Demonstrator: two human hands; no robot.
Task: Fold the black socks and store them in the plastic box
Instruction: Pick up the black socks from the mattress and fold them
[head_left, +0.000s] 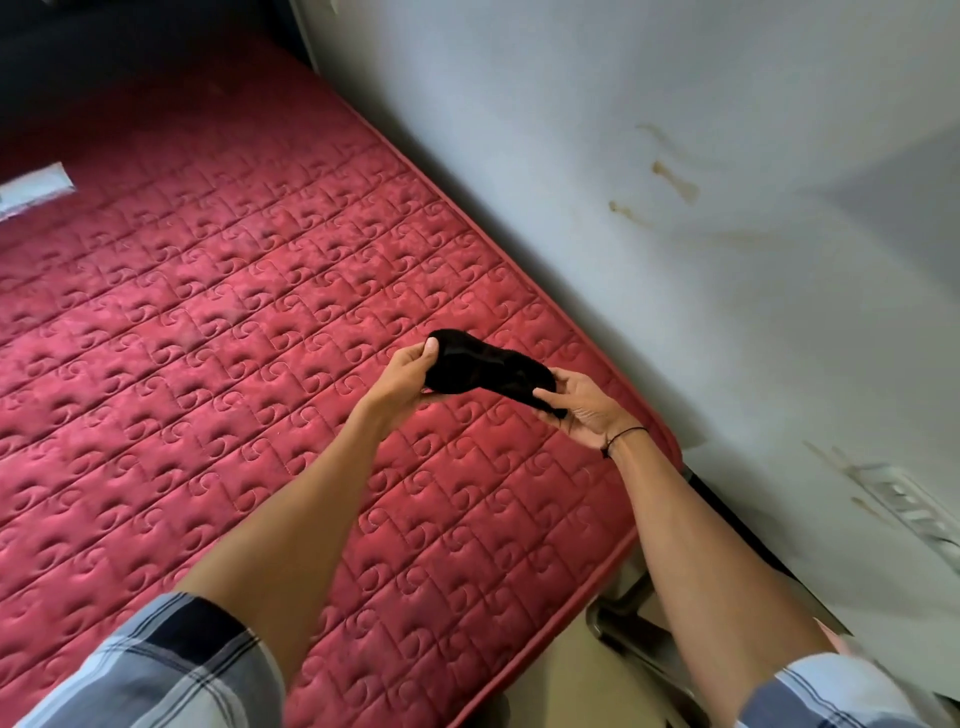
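Observation:
A black sock (480, 366) hangs in the air above the right side of a red quilted mattress (218, 322), stretched between both hands. My left hand (405, 379) pinches its left, rounded end with thumb on top. My right hand (584, 402) grips the other end, with a bit of fabric poking out below the fingers. A thin black band circles my right wrist. I cannot tell whether this is one sock or a pair laid together. No plastic box is in view.
A grey-white stained wall (675, 182) runs along the mattress's right edge. A white flat object (34, 189) lies at the mattress's far left. A dark metal bed frame (639, 629) and beige floor show at the bottom right. A wall fitting (914, 509) sits low right.

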